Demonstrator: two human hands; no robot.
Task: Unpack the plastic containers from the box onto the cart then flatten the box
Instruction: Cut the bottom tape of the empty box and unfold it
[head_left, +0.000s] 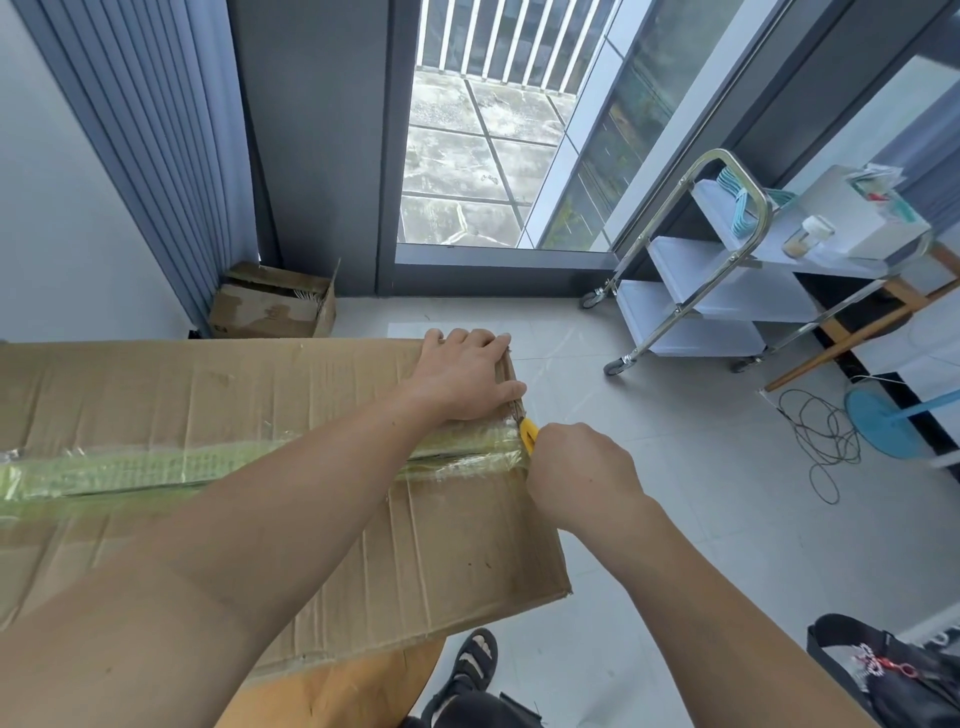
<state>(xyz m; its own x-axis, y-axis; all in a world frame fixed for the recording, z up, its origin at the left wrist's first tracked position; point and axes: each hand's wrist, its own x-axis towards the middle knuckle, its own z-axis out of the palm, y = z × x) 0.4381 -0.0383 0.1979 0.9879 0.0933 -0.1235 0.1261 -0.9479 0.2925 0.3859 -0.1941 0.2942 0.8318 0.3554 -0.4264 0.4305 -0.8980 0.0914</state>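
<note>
Box (218, 395) sealed, lying from 9 o'clock to centre of view; cart (691, 332) well apart at 2 o'clock. Left grip (467, 379) spread flat, pressing the box top at its 3 o'clock end; right grip (582, 467) curled round yellow cutter (529, 434), set at the tape seam (156, 467) end. Step judged: opening, nothing unpacked; next calls for a shallow cut along the seam toward 9 o'clock.

The box (208, 395) runs off the left edge, its contents hidden under taped flaps. The right hand (576, 467) covers most of the yellow cutter (528, 432); its blade cannot be seen.
</note>
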